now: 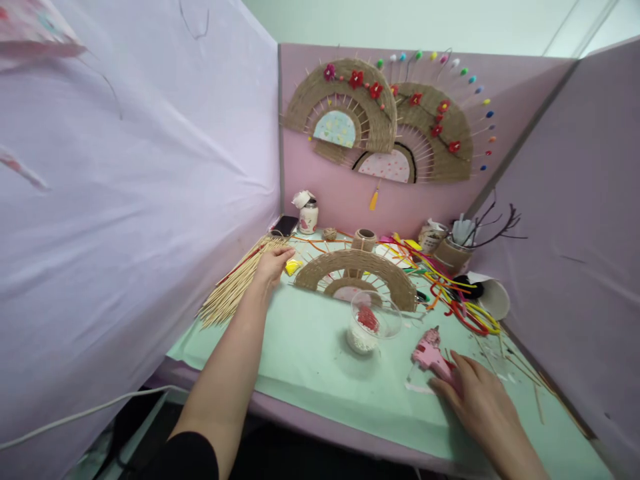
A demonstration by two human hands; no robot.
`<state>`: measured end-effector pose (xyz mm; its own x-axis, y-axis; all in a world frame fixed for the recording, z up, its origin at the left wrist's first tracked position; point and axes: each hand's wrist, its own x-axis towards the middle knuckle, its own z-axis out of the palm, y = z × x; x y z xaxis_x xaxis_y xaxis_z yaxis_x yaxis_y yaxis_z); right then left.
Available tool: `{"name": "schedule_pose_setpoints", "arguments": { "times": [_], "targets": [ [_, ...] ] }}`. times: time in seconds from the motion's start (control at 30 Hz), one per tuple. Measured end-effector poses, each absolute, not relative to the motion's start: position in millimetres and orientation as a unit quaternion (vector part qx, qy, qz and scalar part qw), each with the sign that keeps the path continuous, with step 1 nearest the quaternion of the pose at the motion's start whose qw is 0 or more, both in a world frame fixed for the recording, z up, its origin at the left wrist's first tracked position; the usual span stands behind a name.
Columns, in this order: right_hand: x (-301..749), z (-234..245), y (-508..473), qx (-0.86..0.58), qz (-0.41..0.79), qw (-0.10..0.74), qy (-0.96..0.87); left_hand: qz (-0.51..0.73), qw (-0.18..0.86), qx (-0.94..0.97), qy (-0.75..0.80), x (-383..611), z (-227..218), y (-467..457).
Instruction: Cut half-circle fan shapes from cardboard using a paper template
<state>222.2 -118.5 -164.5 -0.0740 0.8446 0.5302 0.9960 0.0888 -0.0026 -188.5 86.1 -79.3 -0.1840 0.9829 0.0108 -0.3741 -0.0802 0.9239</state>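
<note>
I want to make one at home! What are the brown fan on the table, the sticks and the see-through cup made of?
The fan looks like rough brown twine wound across thin stick ribs, matte and fibrous. The sticks by the left hand seem pale bamboo or wood skewers, thin and straight. The cup is probably clear plastic, glossy; glass is possible.

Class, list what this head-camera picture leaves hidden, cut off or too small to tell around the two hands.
All in the head view:
The left hand covers its own fingertips, so its grip on the stick bundle is unclear.
The right hand hides the handle of the pink glue gun, so its grip is unclear.
The red item in the clear cup is too small to identify.
</note>
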Motion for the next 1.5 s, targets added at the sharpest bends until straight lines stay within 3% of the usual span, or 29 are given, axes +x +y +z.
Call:
{"name": "schedule_pose_setpoints", "arguments": {
  "times": [0.1, 0.3, 0.53, 1.27, 1.5],
  "targets": [
    [212, -131, -115, -0.63, -0.204, 0.243, -0.709, 0.619, 0.519, 0.387, 0.446, -196, -85, 87],
    [171, -69, -67, -0.628, -0.142, 0.401, -0.651, 0.58, 0.488, 0.437, 0.484, -204, -97, 85],
    [158, -85, -26, -0.648, -0.157, 0.528, -0.525, 0.558, 0.453, 0.474, 0.51, -204, -99, 87],
    [135, -95, -23, -0.745, -0.076, 0.387, -0.538, 0.559, 0.436, 0.479, 0.518, -199, -87, 78],
    [130, -80, -20, -0.718, -0.123, 0.41, -0.549, 0.564, 0.44, 0.477, 0.51, -202, -87, 81]
  ]
}}
